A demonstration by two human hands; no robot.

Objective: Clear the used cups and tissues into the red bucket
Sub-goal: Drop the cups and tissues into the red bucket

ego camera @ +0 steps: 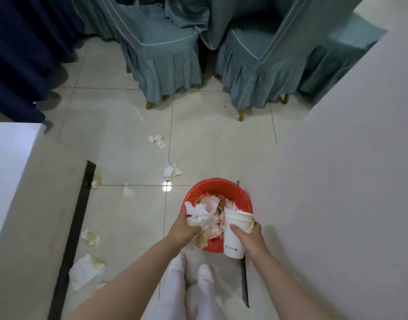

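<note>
Left hand (183, 228) grips crumpled tissues (199, 215) over red bucket (221, 189); right hand (249, 239) holds white cup (235, 234).

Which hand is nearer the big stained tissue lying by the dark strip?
Left. The left hand is across bare floor from that tissue; the right hand, holding the cup, is farther.

Upright white cup (235, 234) and crumpled tissues (199, 215) above tissue-filled red bucket (218, 188).
</note>
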